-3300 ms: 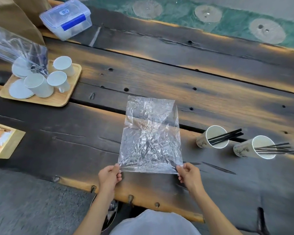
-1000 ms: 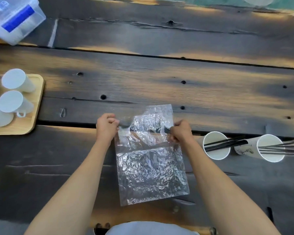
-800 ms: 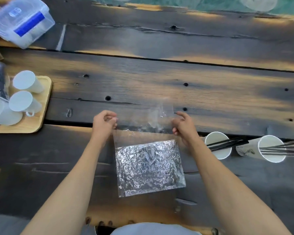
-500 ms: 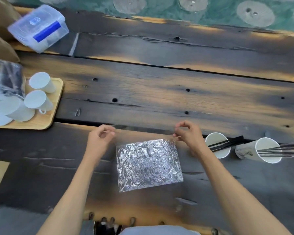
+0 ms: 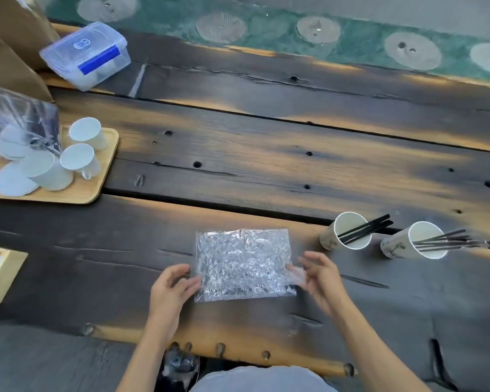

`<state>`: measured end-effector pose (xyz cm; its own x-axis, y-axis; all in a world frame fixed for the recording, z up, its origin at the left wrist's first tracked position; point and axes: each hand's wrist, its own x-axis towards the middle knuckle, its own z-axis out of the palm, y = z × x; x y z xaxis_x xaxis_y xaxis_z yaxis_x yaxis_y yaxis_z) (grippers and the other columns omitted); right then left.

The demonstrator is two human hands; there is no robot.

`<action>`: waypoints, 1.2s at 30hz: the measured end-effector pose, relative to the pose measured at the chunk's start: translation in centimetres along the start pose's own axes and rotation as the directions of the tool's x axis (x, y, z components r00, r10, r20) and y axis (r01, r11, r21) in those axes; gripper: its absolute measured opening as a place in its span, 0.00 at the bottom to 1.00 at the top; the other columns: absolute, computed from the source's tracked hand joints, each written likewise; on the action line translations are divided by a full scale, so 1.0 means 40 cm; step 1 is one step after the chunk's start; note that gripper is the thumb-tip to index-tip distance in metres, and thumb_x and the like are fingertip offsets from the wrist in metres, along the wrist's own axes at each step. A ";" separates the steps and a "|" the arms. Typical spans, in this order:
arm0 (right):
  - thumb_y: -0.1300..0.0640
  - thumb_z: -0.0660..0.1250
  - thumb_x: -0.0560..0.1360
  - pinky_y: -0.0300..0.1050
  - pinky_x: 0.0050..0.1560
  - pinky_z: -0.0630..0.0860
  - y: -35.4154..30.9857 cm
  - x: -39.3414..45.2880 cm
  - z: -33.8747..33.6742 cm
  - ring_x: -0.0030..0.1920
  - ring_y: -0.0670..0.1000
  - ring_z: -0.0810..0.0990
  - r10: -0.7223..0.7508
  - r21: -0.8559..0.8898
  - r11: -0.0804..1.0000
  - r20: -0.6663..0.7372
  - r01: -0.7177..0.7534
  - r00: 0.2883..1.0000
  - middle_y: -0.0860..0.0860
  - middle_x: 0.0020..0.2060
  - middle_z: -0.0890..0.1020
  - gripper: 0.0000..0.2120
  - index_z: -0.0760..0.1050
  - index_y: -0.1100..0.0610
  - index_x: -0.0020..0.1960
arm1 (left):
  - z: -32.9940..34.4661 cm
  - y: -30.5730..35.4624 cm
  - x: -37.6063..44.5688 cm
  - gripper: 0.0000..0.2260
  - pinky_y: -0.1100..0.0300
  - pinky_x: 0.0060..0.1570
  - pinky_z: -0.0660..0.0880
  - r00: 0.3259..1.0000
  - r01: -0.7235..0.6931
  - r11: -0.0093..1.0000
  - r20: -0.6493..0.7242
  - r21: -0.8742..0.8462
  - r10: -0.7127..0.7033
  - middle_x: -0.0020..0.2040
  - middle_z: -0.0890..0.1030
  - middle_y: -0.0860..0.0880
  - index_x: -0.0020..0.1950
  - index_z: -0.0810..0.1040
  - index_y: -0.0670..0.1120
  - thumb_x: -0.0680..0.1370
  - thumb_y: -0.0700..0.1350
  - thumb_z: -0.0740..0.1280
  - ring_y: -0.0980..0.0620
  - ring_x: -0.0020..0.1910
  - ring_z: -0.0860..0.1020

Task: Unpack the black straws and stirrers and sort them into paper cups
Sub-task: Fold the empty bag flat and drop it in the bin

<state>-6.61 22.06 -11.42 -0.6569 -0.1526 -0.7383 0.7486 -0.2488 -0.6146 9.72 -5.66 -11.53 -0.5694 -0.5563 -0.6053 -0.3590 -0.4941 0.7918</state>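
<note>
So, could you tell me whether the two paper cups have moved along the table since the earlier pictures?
No. The paper cups lie by the same plank gap, right of the bag.

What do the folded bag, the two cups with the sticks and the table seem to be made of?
Bag: thin clear plastic, crinkled and glinting silver. Cups: likely paper, matte white inside, printed outside. Table: heavy wood planks, dark-stained, with grain, cracks and knot holes showing.

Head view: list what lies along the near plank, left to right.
Wooden box → left hand → folded plastic bag → right hand → paper cup of black straws → paper cup of thin black stirrers.
</note>
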 end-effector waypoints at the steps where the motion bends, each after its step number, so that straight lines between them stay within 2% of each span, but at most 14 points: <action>1: 0.78 0.47 0.74 0.62 0.42 0.83 0.008 -0.006 -0.007 0.51 0.66 0.84 0.015 0.000 1.000 -0.019 -0.015 1.000 0.65 0.60 0.74 0.23 0.68 0.63 0.62 | -0.004 -0.012 -0.004 0.11 0.48 0.54 0.81 1.000 0.027 0.999 -0.015 -0.031 -0.028 0.58 0.76 0.35 0.55 0.77 0.37 0.79 0.28 0.58 0.35 0.53 0.82; 3: 0.75 0.48 0.77 0.59 0.46 0.81 0.029 -0.010 -0.022 0.50 0.65 0.84 0.038 -0.009 0.999 -0.041 -0.039 0.998 0.64 0.61 0.76 0.20 0.67 0.61 0.63 | -0.015 -0.033 -0.006 0.10 0.44 0.57 0.77 0.996 0.070 0.996 -0.055 -0.061 -0.074 0.59 0.76 0.37 0.56 0.77 0.40 0.80 0.30 0.58 0.33 0.53 0.82; 6: 0.71 0.53 0.79 0.62 0.55 0.77 0.056 -0.002 -0.042 0.53 0.66 0.82 0.070 -0.046 0.996 -0.072 -0.074 0.995 0.62 0.62 0.78 0.15 0.68 0.59 0.60 | -0.033 -0.061 -0.005 0.08 0.42 0.60 0.76 0.990 0.109 0.994 -0.085 -0.009 -0.109 0.60 0.78 0.39 0.57 0.77 0.43 0.80 0.35 0.63 0.35 0.54 0.81; 9: 0.72 0.53 0.78 0.54 0.49 0.79 0.073 -0.006 -0.056 0.58 0.64 0.80 0.087 -0.106 0.989 -0.121 -0.100 0.989 0.60 0.61 0.78 0.16 0.70 0.60 0.61 | -0.040 -0.073 -0.014 0.08 0.42 0.60 0.76 0.987 0.130 0.992 -0.094 0.004 -0.129 0.58 0.78 0.40 0.58 0.77 0.42 0.81 0.36 0.62 0.37 0.54 0.82; 11: 0.73 0.52 0.77 0.51 0.49 0.78 0.083 -0.009 -0.060 0.59 0.62 0.80 0.075 -0.140 0.985 -0.152 -0.097 0.986 0.59 0.61 0.77 0.18 0.71 0.61 0.61 | -0.039 -0.076 -0.020 0.08 0.44 0.59 0.76 0.985 0.137 0.990 -0.114 0.030 -0.132 0.56 0.79 0.40 0.59 0.76 0.40 0.81 0.36 0.61 0.39 0.54 0.81; 13: 0.72 0.54 0.76 0.46 0.48 0.76 0.091 -0.014 -0.057 0.56 0.57 0.80 0.009 -0.211 0.976 -0.238 -0.060 0.971 0.58 0.59 0.78 0.16 0.73 0.61 0.58 | -0.039 -0.085 -0.024 0.08 0.46 0.59 0.76 0.982 0.125 0.986 -0.152 0.111 -0.107 0.56 0.78 0.41 0.58 0.77 0.41 0.81 0.37 0.61 0.42 0.54 0.80; 16: 0.73 0.57 0.74 0.44 0.42 0.73 0.101 -0.027 -0.031 0.43 0.53 0.77 -0.180 -0.389 0.921 -0.353 0.031 0.918 0.61 0.51 0.79 0.14 0.75 0.61 0.51 | -0.028 -0.099 -0.026 0.09 0.46 0.57 0.77 0.982 0.050 0.903 -0.187 0.427 0.034 0.53 0.80 0.47 0.50 0.79 0.51 0.79 0.38 0.62 0.46 0.53 0.80; 18: 0.75 0.55 0.73 0.46 0.39 0.72 0.122 -0.039 0.017 0.37 0.53 0.76 -0.190 -0.457 0.888 -0.243 0.061 0.951 0.62 0.44 0.79 0.15 0.75 0.61 0.46 | 0.009 -0.106 -0.031 0.11 0.47 0.54 0.78 0.997 -0.004 0.832 -0.058 0.554 0.043 0.48 0.82 0.50 0.47 0.80 0.53 0.78 0.38 0.64 0.48 0.50 0.80; 21: 0.72 0.54 0.74 0.44 0.36 0.76 0.171 -0.058 0.115 0.32 0.51 0.78 0.040 -0.574 0.819 0.054 -0.002 0.998 0.58 0.38 0.80 0.13 0.75 0.65 0.50 | 0.095 -0.120 -0.033 0.10 0.52 0.50 0.79 0.984 -0.057 0.818 0.173 0.572 -0.053 0.43 0.83 0.48 0.46 0.81 0.50 0.77 0.36 0.65 0.48 0.45 0.81; 24: 0.71 0.54 0.75 0.44 0.41 0.79 0.224 -0.045 0.171 0.35 0.50 0.79 0.178 -0.715 0.699 0.164 -0.008 0.970 0.56 0.37 0.81 0.13 0.75 0.66 0.53 | 0.152 -0.121 -0.014 0.08 0.59 0.45 0.79 0.966 0.008 0.831 0.209 0.556 -0.150 0.44 0.83 0.42 0.48 0.79 0.47 0.78 0.35 0.63 0.48 0.44 0.81; 26: 0.72 0.51 0.75 0.42 0.38 0.78 0.234 -0.024 0.168 0.33 0.50 0.78 0.187 -0.743 0.668 0.111 -0.044 0.976 0.55 0.35 0.80 0.14 0.74 0.65 0.49 | 0.152 -0.118 0.004 0.09 0.60 0.41 0.78 0.976 0.109 0.848 0.108 0.519 -0.192 0.45 0.83 0.38 0.52 0.79 0.42 0.78 0.34 0.61 0.48 0.40 0.80; 29: 0.75 0.48 0.74 0.38 0.25 0.70 0.201 0.014 0.118 0.25 0.49 0.72 0.161 -0.653 0.743 -0.037 -0.146 0.986 0.54 0.28 0.75 0.15 0.69 0.62 0.44 | 0.104 -0.105 0.017 0.09 0.59 0.36 0.80 0.969 0.248 0.871 -0.093 0.424 -0.231 0.43 0.84 0.38 0.51 0.79 0.39 0.79 0.35 0.59 0.47 0.37 0.82; 32: 0.73 0.50 0.75 0.37 0.20 0.65 0.148 0.041 0.046 0.21 0.48 0.68 0.120 -0.556 0.810 -0.158 -0.188 0.980 0.51 0.23 0.71 0.13 0.67 0.59 0.41 | 0.069 -0.098 0.015 0.07 0.61 0.35 0.81 0.960 0.279 0.892 -0.118 0.355 -0.254 0.42 0.85 0.39 0.50 0.79 0.39 0.80 0.37 0.61 0.44 0.40 0.85; 36: 0.70 0.54 0.76 0.39 0.21 0.70 0.120 0.069 -0.006 0.24 0.52 0.73 0.035 -0.550 0.809 -0.307 -0.207 0.951 0.58 0.29 0.76 0.11 0.72 0.62 0.41 | 0.078 -0.103 0.013 0.07 0.62 0.32 0.81 0.946 0.320 0.889 -0.161 0.327 -0.281 0.42 0.85 0.38 0.48 0.80 0.38 0.80 0.37 0.62 0.44 0.39 0.85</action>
<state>-4.80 20.66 -16.47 -0.5710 0.1394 -0.8090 0.7912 0.3561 -0.4971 8.58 -1.84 -14.86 -0.3184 -0.4950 -0.8084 -0.7430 -0.3992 0.5372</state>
